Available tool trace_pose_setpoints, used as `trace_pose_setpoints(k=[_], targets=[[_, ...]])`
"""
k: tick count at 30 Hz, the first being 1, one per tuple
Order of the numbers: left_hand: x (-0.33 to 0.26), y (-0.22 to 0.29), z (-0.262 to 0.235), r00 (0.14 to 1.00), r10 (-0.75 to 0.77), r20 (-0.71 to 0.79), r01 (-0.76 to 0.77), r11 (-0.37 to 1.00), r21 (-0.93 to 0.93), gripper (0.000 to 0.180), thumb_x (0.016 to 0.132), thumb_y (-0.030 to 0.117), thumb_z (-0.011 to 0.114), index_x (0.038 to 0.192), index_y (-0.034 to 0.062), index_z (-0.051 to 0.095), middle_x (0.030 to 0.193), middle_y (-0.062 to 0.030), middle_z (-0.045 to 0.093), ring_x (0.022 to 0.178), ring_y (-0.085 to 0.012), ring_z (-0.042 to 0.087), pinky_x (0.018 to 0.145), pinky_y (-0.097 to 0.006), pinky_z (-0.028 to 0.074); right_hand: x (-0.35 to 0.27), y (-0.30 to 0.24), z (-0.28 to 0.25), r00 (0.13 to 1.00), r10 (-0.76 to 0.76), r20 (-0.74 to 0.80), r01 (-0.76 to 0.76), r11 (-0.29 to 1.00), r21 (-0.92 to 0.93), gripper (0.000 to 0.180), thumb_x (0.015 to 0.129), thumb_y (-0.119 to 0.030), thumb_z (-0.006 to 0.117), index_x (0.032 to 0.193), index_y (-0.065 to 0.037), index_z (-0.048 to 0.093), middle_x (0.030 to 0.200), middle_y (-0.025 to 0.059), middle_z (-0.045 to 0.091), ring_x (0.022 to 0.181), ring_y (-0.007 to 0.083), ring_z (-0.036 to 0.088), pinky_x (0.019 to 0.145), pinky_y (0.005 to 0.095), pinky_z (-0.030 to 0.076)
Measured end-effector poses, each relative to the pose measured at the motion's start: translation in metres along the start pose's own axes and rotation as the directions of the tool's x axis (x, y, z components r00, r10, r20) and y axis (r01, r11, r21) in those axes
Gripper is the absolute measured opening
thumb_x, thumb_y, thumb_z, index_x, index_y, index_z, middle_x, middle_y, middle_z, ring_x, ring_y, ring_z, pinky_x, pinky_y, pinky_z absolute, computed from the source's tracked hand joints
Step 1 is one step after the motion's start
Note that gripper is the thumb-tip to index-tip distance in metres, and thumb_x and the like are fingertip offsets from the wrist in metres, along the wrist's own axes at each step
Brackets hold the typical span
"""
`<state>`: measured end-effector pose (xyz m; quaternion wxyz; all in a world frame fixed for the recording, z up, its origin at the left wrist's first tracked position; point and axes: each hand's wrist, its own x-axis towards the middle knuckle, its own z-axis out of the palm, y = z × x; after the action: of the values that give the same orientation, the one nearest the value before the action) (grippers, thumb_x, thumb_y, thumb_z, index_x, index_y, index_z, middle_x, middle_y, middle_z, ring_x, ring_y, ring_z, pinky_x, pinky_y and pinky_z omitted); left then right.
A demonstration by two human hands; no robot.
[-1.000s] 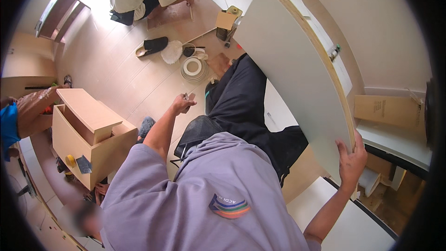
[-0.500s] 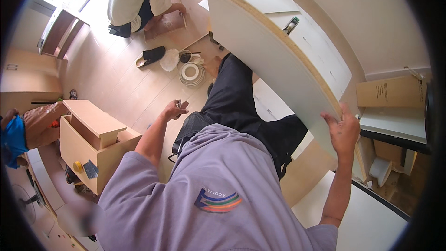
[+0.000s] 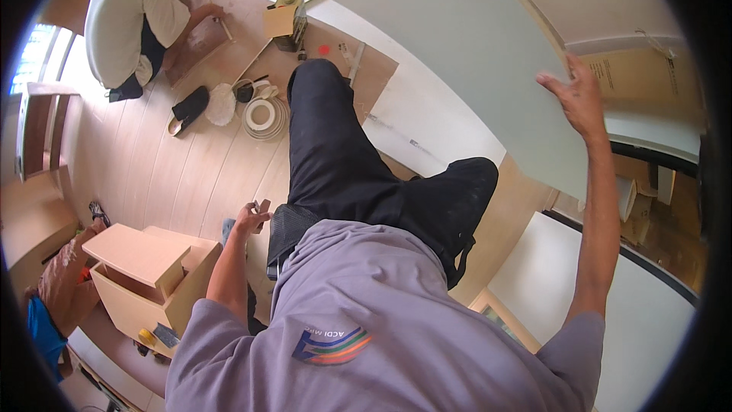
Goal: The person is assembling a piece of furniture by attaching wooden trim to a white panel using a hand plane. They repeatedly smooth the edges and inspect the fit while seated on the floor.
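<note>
My right hand (image 3: 581, 103) is at the right edge of a large pale grey-green panel (image 3: 457, 38), thumb over its face and fingers at the edge. The panel stands tilted at the upper right, close to the wall. My left hand (image 3: 250, 219) is beside my left hip, closed around a small flat brown piece (image 3: 263, 206) whose kind I cannot make out. Below the panel lies a white board (image 3: 427, 118) on the floor, in front of my bent legs.
Upper left, another person (image 3: 130, 23) crouches over a brown board. Nearby lie a roll of edging strip (image 3: 261, 114) and a black shoe (image 3: 191, 107). A wooden drawer unit (image 3: 145, 282) stands at my left, beside a second person's leg (image 3: 72, 275). A metal can (image 3: 290, 19) stands ahead.
The panel has tipped back toward the wall, hiding its rear side, and my right hand has moved up with it. My left hand still holds the brown piece. The view has shifted right.
</note>
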<state>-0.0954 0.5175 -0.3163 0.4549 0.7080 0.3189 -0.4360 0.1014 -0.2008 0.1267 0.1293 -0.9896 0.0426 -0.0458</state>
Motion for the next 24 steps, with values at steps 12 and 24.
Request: trace_pose_setpoints(k=[12, 24], targets=[[-0.032, 0.06, -0.002, 0.975, 0.209, -0.07, -0.205, 0.977, 0.059, 0.065, 0.08, 0.017, 0.091, 0.13, -0.0075, 0.057, 0.082, -0.005, 0.064, 0.066, -0.013, 0.06, 0.055, -0.031, 0.046, 0.027, 0.043, 0.196, 0.978, 0.05, 0.2, -0.02, 0.988, -0.151, 0.043, 0.09, -0.037, 0.079, 0.116, -0.006, 0.062, 0.103, 0.0217, 0.074, 0.102, 0.0436, 0.071, 0.084, 0.0554, 0.055], [-0.04, -0.019, -0.012, 0.994, 0.109, 0.015, -0.11, 0.993, 0.044, 0.026, 0.092, 0.018, 0.08, 0.11, 0.0003, 0.071, 0.087, -0.0033, 0.067, 0.071, -0.0122, 0.06, 0.059, -0.033, 0.048, -0.014, 0.073, 0.309, 0.924, 0.157, 0.35, -0.126, 0.986, -0.11, 0.043, 0.092, -0.033, 0.078, 0.119, -0.004, 0.061, 0.111, 0.0206, 0.074, 0.105, 0.0425, 0.071, 0.086, 0.0541, 0.055]])
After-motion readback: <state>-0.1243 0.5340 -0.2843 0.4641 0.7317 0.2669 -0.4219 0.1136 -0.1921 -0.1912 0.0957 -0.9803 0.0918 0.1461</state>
